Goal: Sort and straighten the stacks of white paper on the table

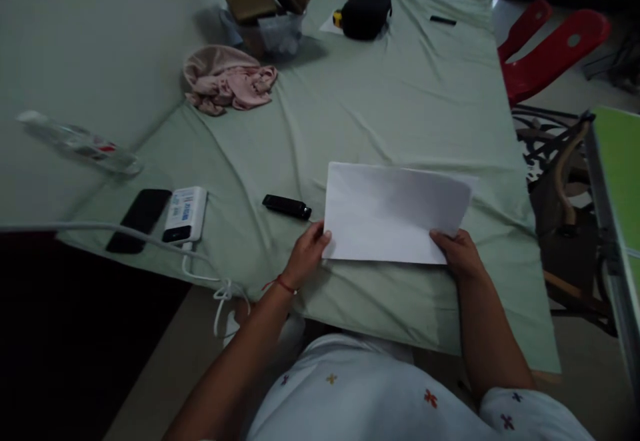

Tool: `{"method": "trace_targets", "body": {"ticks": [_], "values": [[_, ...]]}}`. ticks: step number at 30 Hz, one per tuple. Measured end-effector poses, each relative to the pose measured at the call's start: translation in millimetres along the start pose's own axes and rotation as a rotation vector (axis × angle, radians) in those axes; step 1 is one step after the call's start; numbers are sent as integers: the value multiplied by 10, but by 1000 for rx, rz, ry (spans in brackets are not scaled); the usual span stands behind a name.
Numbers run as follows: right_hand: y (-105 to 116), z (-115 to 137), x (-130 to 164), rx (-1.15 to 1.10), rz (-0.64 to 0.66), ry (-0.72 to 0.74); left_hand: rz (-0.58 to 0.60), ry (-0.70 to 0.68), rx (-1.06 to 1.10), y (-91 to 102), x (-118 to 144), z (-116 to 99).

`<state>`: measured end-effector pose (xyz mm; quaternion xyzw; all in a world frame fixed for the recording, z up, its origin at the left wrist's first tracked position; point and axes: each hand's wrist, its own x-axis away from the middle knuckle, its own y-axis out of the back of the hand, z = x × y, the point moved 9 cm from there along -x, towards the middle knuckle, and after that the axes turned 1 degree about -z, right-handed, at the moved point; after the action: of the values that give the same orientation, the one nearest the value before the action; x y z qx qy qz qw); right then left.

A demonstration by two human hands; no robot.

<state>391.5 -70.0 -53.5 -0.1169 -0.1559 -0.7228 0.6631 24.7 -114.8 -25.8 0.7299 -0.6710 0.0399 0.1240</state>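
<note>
White sheets of paper [385, 217] are held level just over the green tablecloth, their long side across in front of me. My left hand [309, 249] pinches the near left corner, thumb on top. On the near right edge, my right hand [459, 251] grips the paper with its thumb above and its fingers underneath. The right end of the paper curls up a little, and part of another sheet shows behind it. Left of the paper, close to my left hand, lies a black stapler [287, 206].
A phone [139, 221], a white power bank [186, 215] with a cable and a plastic bottle [83, 144] are at the left. Farther back are a pink cloth [227, 81], a plastic box [280, 34] and a black case [367, 13]. Red chairs [555, 51] stand right of the table.
</note>
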Motion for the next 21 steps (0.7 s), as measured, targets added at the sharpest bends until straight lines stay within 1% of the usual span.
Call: {"method": "trace_targets", "body": {"ticks": [1,2,4,6,9,12,17,19,21], "values": [[-41,1,1,1,24,9,37,4,6,-58,-14,12],[-76,7,4,3,43,21,42,2,0,-77,-31,27],[-104,44,8,17,47,65,-7,5,-24,-47,-65,83],[-91,88,7,54,19,119,-36,4,-59,-24,-79,147],[-57,110,-13,90,-23,172,-15,1,-75,-52,-71,213],[-15,96,-46,24,-67,212,-22,-13,-39,-54,-49,204],[54,75,-71,-119,-145,233,94,-34,99,-136,-30,153],[58,92,-66,-129,-159,242,86,-18,101,-120,-46,176],[56,118,-59,-104,-174,260,40,-4,64,-76,-70,202]]}}
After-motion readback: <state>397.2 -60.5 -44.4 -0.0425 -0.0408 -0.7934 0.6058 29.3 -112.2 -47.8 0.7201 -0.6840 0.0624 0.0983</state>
